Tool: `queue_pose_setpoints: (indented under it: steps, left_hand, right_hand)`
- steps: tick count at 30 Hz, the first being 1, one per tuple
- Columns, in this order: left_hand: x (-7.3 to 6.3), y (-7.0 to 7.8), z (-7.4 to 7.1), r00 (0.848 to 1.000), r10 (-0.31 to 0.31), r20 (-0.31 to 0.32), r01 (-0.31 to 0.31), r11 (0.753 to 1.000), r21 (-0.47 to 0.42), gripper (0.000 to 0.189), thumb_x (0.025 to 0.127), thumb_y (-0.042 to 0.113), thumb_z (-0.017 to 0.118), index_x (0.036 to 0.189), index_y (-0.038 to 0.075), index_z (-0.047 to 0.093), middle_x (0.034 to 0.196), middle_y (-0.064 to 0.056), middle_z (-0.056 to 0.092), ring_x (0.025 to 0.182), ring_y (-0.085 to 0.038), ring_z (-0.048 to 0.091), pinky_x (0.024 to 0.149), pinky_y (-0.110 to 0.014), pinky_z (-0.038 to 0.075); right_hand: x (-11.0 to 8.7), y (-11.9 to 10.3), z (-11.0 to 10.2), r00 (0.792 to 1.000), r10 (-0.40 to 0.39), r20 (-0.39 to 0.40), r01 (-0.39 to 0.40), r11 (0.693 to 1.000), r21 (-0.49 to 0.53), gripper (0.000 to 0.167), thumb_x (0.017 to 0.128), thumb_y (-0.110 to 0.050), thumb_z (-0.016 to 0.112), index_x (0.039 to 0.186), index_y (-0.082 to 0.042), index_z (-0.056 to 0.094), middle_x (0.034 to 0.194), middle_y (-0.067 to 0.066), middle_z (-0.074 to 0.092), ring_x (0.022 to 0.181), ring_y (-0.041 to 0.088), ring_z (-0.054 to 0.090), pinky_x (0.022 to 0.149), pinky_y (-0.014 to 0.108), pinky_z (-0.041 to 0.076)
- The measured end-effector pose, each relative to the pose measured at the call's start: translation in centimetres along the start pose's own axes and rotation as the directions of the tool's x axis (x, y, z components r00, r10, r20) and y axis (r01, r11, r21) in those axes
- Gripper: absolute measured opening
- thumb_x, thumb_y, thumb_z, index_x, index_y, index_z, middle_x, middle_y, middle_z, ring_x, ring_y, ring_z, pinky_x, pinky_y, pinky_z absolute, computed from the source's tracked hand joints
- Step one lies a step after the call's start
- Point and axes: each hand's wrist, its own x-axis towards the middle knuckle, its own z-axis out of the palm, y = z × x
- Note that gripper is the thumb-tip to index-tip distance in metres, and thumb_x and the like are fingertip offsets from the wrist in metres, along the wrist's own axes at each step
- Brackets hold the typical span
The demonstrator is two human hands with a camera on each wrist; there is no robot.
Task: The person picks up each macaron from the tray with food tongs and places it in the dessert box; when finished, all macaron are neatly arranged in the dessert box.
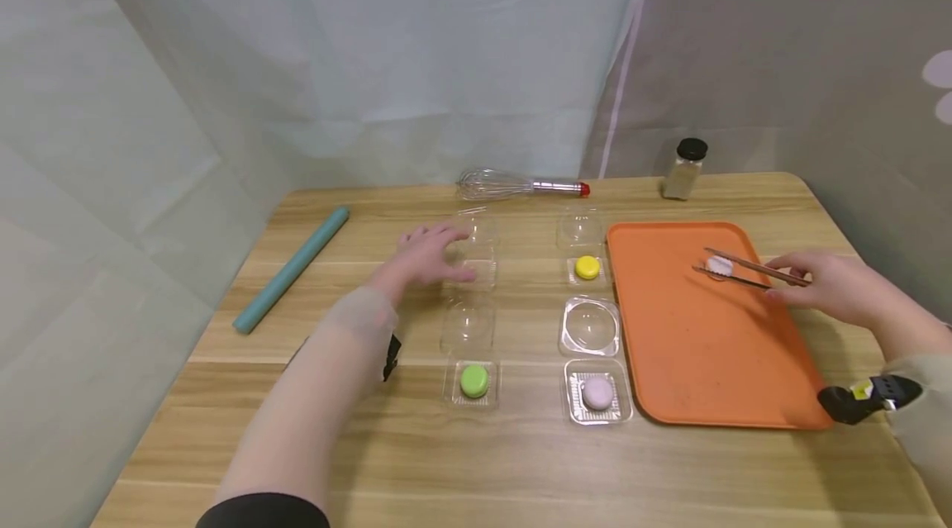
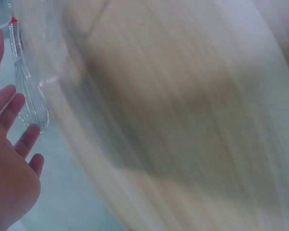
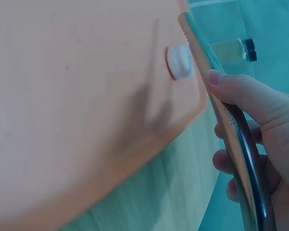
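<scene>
My right hand (image 1: 836, 288) grips metal tongs (image 3: 226, 110) over the right side of the orange tray (image 1: 706, 346). Between the tongs' spread arms sits a whitish macaron (image 1: 719, 265), which appears to rest on the tray. My left hand (image 1: 427, 255) reaches over the left edge of a clear plastic box (image 1: 482, 268) with its lid folded back, fingers extended. Whether its thumb touches the box I cannot tell. Nearby open boxes hold a yellow macaron (image 1: 587, 267), a green macaron (image 1: 474, 381) and a pale purple macaron (image 1: 598, 392).
Behind the boxes lies a whisk (image 1: 521, 184) with a red end. A teal rolling pin (image 1: 292, 270) lies on the table's left side. At the back right stands a jar (image 1: 684, 168) with a black lid. Pale curtains hang behind the wooden table (image 1: 416, 462).
</scene>
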Motion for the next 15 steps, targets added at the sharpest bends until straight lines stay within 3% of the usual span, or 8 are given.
queue_pose_setpoints:
  steps: [5,12,15]
  left_hand:
    - [0.0,-0.7,0.3,1.000,0.017,0.014,-0.017,1.000,-0.001,0.081,0.075,0.052,0.072,0.143,0.021,0.039,0.150,-0.009,0.028,0.132,-0.040,0.022,0.104,-0.061,0.008]
    - [0.0,-0.7,0.6,0.999,0.023,0.028,-0.022,0.999,-0.029,0.082,0.075,0.049,0.073,0.143,0.021,0.038,0.151,-0.011,0.027,0.134,-0.040,0.020,0.105,-0.062,0.003]
    - [0.0,-0.7,0.7,0.999,0.029,0.025,-0.029,0.999,-0.023,0.081,0.075,0.048,0.073,0.143,0.020,0.038,0.150,-0.011,0.028,0.133,-0.039,0.022,0.105,-0.060,0.006]
  right_hand:
    - [-0.1,0.6,0.4,1.000,0.022,0.009,-0.022,1.000,-0.011,0.059,0.081,-0.044,0.070,0.115,0.003,0.061,0.085,0.007,0.060,0.078,0.025,0.054,0.061,0.035,0.042]
    - [-0.5,1.0,0.9,1.000,0.026,-0.007,-0.026,1.000,0.008,0.056,0.081,-0.040,0.071,0.114,0.004,0.061,0.085,0.006,0.060,0.077,0.024,0.054,0.060,0.034,0.041]
    - [-0.6,1.2,1.0,0.999,0.038,-0.007,-0.037,0.999,0.026,0.056,0.081,-0.039,0.071,0.114,0.005,0.060,0.085,0.008,0.060,0.078,0.026,0.054,0.060,0.035,0.041]
